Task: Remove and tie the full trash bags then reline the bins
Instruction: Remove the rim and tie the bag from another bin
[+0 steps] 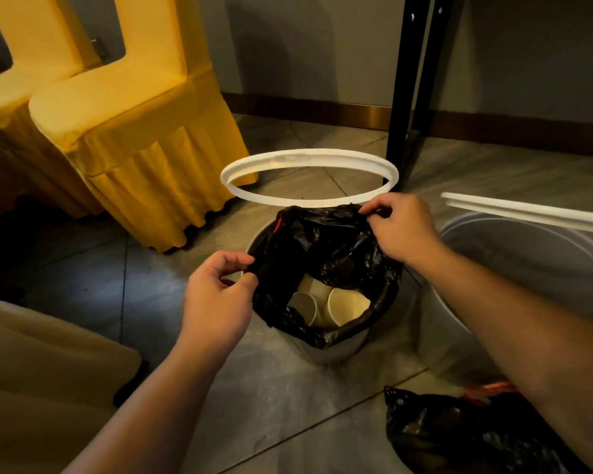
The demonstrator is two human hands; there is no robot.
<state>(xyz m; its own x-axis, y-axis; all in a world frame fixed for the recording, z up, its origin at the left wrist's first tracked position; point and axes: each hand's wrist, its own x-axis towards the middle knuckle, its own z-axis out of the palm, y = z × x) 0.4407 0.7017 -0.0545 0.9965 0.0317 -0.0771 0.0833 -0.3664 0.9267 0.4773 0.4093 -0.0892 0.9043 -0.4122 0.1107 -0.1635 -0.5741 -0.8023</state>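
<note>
Pinching the crinkly black trash bag (326,248) by its rim: L hand (216,299) on the near-left edge, R hand (403,229) on the far-right edge. Bag sits in the round white bin (332,350) w/ paper cups (346,304) inside. Thin white plastic ring (308,176) just behind the bin; 2nd black bag (459,436) on the floor front-right of the bin.

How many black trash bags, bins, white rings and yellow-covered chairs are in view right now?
black trash bags: 2
bins: 2
white rings: 2
yellow-covered chairs: 2
Total: 8
</note>
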